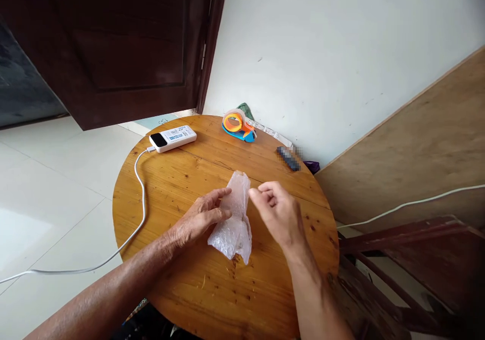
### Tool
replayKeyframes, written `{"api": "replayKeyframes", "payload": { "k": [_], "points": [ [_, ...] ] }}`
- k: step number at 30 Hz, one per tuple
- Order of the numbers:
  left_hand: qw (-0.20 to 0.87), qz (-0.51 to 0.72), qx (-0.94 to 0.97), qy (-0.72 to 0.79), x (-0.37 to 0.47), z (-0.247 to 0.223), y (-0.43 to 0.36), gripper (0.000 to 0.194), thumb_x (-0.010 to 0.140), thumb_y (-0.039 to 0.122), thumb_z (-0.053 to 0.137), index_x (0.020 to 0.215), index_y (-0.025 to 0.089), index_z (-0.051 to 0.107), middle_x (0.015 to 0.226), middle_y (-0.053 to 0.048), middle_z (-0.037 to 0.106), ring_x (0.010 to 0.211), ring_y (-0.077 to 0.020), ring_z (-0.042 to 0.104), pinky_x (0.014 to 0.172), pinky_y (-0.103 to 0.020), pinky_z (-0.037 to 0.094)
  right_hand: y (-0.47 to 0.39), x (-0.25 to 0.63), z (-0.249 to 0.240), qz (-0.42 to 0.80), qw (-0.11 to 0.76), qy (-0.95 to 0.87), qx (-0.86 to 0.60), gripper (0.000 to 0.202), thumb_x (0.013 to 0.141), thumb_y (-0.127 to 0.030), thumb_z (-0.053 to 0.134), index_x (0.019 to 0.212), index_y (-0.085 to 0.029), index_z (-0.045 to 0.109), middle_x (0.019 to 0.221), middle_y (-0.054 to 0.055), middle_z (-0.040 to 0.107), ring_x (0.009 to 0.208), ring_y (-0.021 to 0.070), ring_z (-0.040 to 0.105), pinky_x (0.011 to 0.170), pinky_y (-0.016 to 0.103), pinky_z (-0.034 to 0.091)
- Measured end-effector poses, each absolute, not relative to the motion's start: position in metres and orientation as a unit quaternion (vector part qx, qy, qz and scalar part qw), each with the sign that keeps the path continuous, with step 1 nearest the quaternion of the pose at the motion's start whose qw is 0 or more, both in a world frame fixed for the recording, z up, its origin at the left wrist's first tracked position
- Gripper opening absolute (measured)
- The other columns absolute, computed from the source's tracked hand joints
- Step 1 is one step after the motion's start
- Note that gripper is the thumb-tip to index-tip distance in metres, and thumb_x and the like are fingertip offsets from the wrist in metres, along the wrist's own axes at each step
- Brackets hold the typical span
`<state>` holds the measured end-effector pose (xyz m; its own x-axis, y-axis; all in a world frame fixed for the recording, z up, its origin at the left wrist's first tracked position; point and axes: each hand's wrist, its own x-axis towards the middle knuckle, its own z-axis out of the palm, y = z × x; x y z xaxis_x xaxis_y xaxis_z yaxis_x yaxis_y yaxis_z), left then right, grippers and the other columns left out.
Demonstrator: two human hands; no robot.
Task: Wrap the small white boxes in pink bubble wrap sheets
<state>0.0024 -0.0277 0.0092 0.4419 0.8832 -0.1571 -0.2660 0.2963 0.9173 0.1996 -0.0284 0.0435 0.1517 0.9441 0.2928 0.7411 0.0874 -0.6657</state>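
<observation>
A piece of clear bubble wrap (238,203), folded into a long narrow bundle with a flared near end, lies in the middle of the round wooden table (178,188). Whether anything is inside it cannot be made out. My left hand (202,216) rests against its left side, thumb and fingers apart, fingertips touching the plastic. Just off its upper right edge is my right hand (278,211), fingers curled and thumb close to the index finger. Anything small in that pinch is hidden from view.
A white power bank (173,139) with a plugged-in white cable (144,198) lies at the table's back left. An orange and blue tape dispenser (238,126) stands at the back, with a blurred dark object (288,158) to its right. Behind are a wall and dark door (140,42).
</observation>
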Motion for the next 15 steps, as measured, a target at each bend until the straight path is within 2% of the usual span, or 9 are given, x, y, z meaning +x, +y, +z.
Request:
{"api": "replayKeyframes", "payload": {
  "k": [3, 5, 6, 8, 12, 15],
  "points": [
    [0.734, 0.395, 0.441, 0.333, 0.003, 0.009, -0.03, 0.068, 0.07, 0.03, 0.07, 0.135, 0.015, 0.056, 0.113, -0.01, 0.071, 0.106, -0.0295, 0.064, 0.091, -0.041, 0.048, -0.035, 0.184, 0.037, 0.044, 0.329, -0.671, -0.663, 0.031, 0.078, -0.053, 0.068, 0.09, -0.024, 0.064, 0.071, 0.001, 0.065, 0.059, 0.0187, 0.057, 0.057, 0.029, 0.038],
    [0.735, 0.404, 0.44, 0.32, 0.003, 0.007, -0.03, 0.066, 0.071, 0.03, 0.07, 0.134, 0.015, 0.057, 0.112, -0.01, 0.071, 0.105, -0.029, 0.064, 0.09, -0.04, 0.048, -0.03, 0.184, 0.027, 0.008, 0.336, -0.67, -0.662, 0.017, 0.084, -0.041, 0.06, 0.083, -0.025, 0.064, 0.073, 0.003, 0.068, 0.063, 0.02, 0.059, 0.06, 0.029, 0.038],
    [0.732, 0.412, 0.44, 0.316, 0.003, 0.005, -0.029, 0.065, 0.071, 0.03, 0.07, 0.133, 0.015, 0.058, 0.113, -0.01, 0.071, 0.106, -0.0292, 0.064, 0.091, -0.04, 0.048, -0.027, 0.187, 0.023, 0.01, 0.346, -0.664, -0.663, 0.016, 0.086, -0.037, 0.055, 0.078, -0.025, 0.064, 0.072, 0.003, 0.068, 0.064, 0.0199, 0.059, 0.06, 0.029, 0.037],
    [0.722, 0.434, 0.44, 0.312, 0.002, 0.001, -0.028, 0.062, 0.072, 0.03, 0.072, 0.131, 0.015, 0.06, 0.116, -0.01, 0.071, 0.109, -0.0292, 0.063, 0.093, -0.039, 0.048, -0.022, 0.198, 0.016, 0.057, 0.382, -0.637, -0.667, 0.022, 0.088, -0.034, 0.05, 0.072, -0.025, 0.063, 0.066, 0.001, 0.065, 0.061, 0.0187, 0.057, 0.059, 0.029, 0.037],
    [0.693, 0.482, 0.43, 0.32, 0.0, -0.002, -0.025, 0.055, 0.073, 0.03, 0.074, 0.125, 0.015, 0.065, 0.119, -0.01, 0.071, 0.11, -0.0275, 0.063, 0.096, -0.037, 0.047, -0.019, 0.215, 0.011, 0.23, 0.5, -0.528, -0.647, 0.023, 0.08, -0.041, 0.058, 0.067, -0.023, 0.06, 0.058, -0.003, 0.054, 0.055, 0.0152, 0.048, 0.054, 0.027, 0.036],
    [0.681, 0.49, 0.427, 0.339, 0.0, 0.004, -0.025, 0.055, 0.073, 0.032, 0.075, 0.125, 0.014, 0.065, 0.12, -0.01, 0.071, 0.108, -0.0276, 0.065, 0.093, -0.036, 0.049, -0.018, 0.214, 0.01, 0.346, 0.569, -0.442, -0.601, 0.022, 0.073, -0.042, 0.064, 0.064, -0.022, 0.06, 0.059, -0.004, 0.053, 0.056, 0.0142, 0.047, 0.051, 0.026, 0.037]
  ]
}}
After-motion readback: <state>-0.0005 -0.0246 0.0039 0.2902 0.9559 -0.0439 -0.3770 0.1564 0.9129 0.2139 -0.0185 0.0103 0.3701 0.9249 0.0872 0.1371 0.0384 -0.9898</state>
